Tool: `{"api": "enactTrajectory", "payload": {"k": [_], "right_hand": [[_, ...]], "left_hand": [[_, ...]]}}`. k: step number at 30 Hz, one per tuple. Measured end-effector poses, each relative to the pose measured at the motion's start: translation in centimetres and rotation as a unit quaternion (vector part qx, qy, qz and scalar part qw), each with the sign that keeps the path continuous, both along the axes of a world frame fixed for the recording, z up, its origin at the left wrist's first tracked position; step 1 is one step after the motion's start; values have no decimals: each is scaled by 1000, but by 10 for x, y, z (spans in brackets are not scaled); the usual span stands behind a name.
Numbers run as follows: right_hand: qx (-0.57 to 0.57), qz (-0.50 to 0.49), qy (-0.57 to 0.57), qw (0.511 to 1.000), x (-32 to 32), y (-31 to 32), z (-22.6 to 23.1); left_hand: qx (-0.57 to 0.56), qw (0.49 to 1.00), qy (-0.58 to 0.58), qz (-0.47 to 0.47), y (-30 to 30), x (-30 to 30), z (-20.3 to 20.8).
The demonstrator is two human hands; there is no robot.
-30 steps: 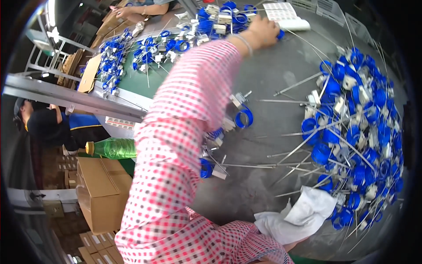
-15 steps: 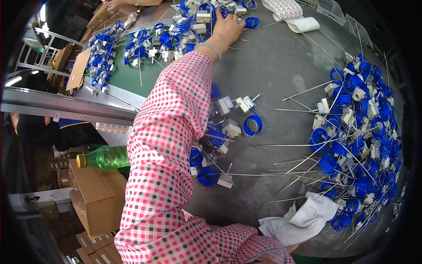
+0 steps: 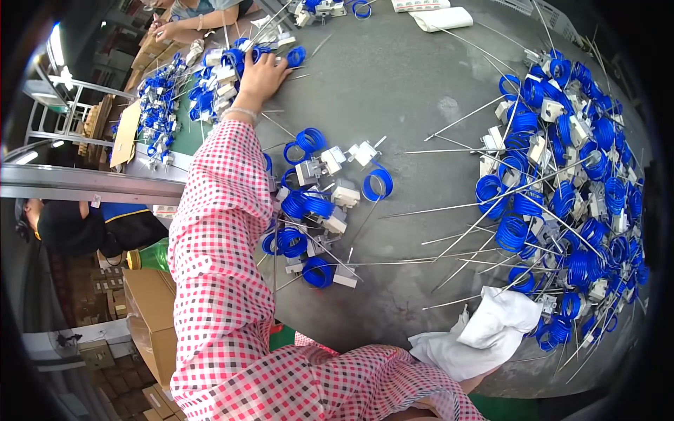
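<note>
Stretched to the far left, my left hand (image 3: 263,78) lies palm down with its fingers apart on a cluster of blue coiled tubes with pale box-shaped parts (image 3: 226,74). Below it, beside my sleeve, more such coil units (image 3: 302,203) lie loose on the grey table (image 3: 414,84). My right hand (image 3: 477,382) is low at the right, mostly hidden by white fabric (image 3: 484,337); whether this is a cloth or a loose glove is unclear. Its fingers do not show. A large heap of coil units (image 3: 562,182) with thin metal rods lies beyond it.
White rolled sheets (image 3: 442,19) lie at the far edge. At the far left, another person's hand (image 3: 168,29) is near a further coil pile (image 3: 158,105). A metal rail (image 3: 91,184), a green bottle (image 3: 151,256) and a cardboard box (image 3: 151,316) are on my left.
My left hand has swept leftward, and the coil units around it have shifted left too. The whole view has turned slightly. My right hand stays by the white fabric.
</note>
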State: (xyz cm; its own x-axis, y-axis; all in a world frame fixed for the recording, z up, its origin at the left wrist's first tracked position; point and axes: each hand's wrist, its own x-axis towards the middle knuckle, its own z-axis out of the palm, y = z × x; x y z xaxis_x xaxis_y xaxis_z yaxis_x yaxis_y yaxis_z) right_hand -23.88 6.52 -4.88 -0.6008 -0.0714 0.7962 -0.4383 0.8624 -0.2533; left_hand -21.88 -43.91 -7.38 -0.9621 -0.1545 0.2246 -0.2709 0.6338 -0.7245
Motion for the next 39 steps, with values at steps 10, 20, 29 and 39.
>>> {"api": "enactTrajectory", "payload": {"k": [10,20,29,39], "right_hand": [[-462,101,-392,789,-13,27,0],[-767,145,-469,413,-5,86,-29],[-812,363,-451,75,5,111,-1],[-730,369,-513,260,28,112,26]], "left_hand": [[229,906,-232,269,39,-63,43],[488,819,-249,-173,251,-141,97],[571,778,-172,-195,291,-167,18],[553,822,-89,-104,313,-112,61]]}}
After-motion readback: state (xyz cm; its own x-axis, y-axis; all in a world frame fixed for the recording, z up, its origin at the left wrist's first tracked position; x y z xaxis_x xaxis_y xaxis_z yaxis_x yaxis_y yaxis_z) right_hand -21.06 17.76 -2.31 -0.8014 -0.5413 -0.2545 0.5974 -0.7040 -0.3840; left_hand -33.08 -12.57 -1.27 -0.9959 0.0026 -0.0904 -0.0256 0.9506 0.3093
